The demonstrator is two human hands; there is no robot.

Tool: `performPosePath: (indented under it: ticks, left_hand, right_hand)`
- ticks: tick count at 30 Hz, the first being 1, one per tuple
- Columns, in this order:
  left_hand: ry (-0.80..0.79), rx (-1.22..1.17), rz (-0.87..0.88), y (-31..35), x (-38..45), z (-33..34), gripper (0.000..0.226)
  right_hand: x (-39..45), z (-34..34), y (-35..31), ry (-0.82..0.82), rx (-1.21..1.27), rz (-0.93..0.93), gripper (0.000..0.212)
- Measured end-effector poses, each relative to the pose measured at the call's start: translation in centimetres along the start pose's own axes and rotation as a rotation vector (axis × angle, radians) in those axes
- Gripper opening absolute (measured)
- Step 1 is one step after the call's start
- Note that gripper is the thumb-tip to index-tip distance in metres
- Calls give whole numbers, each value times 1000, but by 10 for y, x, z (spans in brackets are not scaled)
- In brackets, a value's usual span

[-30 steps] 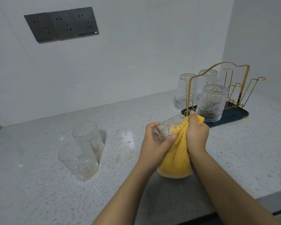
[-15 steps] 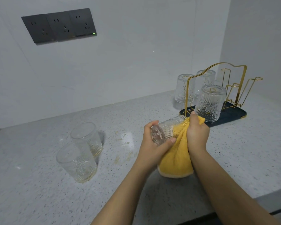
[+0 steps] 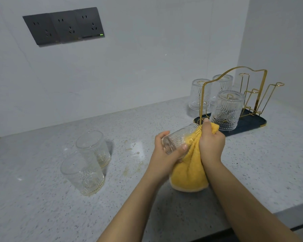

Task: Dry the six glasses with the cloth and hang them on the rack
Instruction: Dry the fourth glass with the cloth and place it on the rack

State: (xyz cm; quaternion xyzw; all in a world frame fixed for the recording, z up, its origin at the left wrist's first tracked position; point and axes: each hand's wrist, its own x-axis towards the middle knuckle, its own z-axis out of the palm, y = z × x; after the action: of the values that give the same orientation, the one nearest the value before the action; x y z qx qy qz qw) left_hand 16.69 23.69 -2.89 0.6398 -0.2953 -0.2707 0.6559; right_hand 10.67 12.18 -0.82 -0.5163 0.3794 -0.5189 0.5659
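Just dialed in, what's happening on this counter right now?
A person is drying a glass: the left hand grips it on its side while the right hand pushes the yellow cloth into its mouth. Three glasses already hang upside down on the gold rack. Two more glasses stand on the counter to the left, waiting their turn.

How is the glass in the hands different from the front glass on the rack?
The glass in the hands lies tilted on its side in the air, gripped by the left hand; the front glass on the rack stands upside down over a gold prong. The held glass has the yellow cloth pushed into its mouth by the right hand; the rack glass touches no cloth. Both are clear with ribbed patterns.
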Motion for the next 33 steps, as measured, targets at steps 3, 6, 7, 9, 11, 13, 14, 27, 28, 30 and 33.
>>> performPosePath:
  ticks: [3,6,7,9,11,13,14,27,28,30,33]
  left_hand:
    - [51,-2,65,-2,4,0,47]
    - [92,-240,-70,2,7,-2,54]
    - [90,-320,-120,2,8,-2,59]
    - [113,-375,-157,3,9,-4,49]
    - [141,-375,-169,7,10,-4,31]
    - [166,-339,-167,11,10,-2,31]
    - [184,-317,-160,14,8,1,37]
    - [233,-185,74,86,38,66,73]
    - [224,-175,97,94,42,76,84]
    - [215,-140,144,110,48,95,93]
    - [183,-76,199,131,60,124,79]
  right_hand:
    - [1,0,0,-3,8,8,49]
    - [-5,3,3,-50,-34,-153,48]
    - [-8,3,5,-67,-48,-226,46]
    - [-11,2,10,-93,-74,-352,45]
    - [-11,-1,12,-81,-121,-426,45]
    - [-10,-5,10,-44,-164,-451,43]
    - [-10,-8,8,-27,-175,-446,43]
    - [35,-92,-45,123,-279,-377,51]
    - [40,-99,-49,134,-280,-378,51]
    - [47,-108,-57,150,-287,-375,51]
    - [60,-118,-68,170,-286,-350,52]
